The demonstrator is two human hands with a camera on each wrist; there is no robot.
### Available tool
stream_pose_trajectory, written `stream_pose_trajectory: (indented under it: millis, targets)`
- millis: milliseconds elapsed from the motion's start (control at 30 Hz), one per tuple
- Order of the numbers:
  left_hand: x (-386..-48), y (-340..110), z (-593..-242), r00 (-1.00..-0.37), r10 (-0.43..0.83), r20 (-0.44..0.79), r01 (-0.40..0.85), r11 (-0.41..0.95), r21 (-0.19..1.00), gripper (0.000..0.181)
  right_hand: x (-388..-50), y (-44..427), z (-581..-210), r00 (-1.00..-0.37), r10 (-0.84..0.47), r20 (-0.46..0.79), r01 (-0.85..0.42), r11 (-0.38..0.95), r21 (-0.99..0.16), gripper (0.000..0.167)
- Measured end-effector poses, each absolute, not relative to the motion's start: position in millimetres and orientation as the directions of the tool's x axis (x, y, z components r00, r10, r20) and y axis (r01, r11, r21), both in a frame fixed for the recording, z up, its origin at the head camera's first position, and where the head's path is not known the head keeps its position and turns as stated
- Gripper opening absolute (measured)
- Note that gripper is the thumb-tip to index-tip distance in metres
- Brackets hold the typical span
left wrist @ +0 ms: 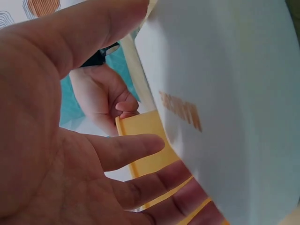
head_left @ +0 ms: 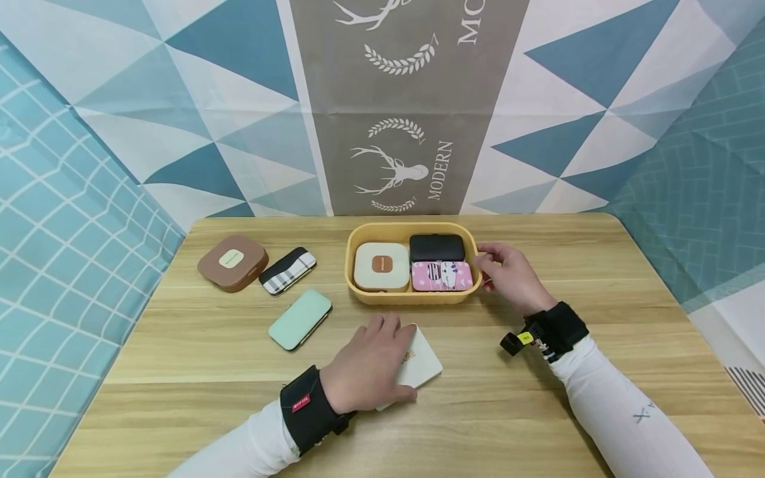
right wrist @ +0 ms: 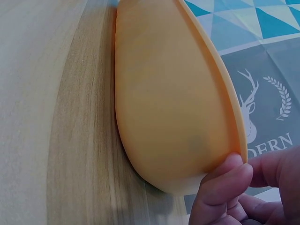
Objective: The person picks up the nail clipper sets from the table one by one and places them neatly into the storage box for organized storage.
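Yellow, the tub (head_left: pixel 412 299) has its right-end rim pinched between the thumb and fingers of the right hand (head_left: pixel 510 273). Just in front of the tub, the left hand (head_left: pixel 370 365) grasps the white case (head_left: pixel 427 362) across its edges (the mint case (head_left: pixel 300 320) lies apart, front-left of the tub). The step in hand looks like taking up the white case; the next move likely calls for a surer grip and a steady tub.

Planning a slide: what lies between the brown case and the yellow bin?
In the head view, a plaid case lies there, between the brown case and the yellow bin.
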State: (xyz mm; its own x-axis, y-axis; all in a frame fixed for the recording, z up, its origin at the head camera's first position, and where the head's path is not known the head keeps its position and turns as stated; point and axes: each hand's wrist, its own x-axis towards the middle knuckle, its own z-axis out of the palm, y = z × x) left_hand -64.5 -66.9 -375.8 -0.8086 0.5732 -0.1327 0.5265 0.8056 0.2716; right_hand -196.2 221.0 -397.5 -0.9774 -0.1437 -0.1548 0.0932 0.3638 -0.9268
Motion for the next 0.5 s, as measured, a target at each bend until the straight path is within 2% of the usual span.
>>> stream_pose_trajectory:
  millis: [500]
  targets:
    - [-65.3,-63.7,-381.8,-0.818,0.549,-0.169,0.5,0.825,0.264,0.097,-195.9,221.1,-397.4,-0.979,-0.142,-0.148,0.087,0.366,-0.926,0.048]
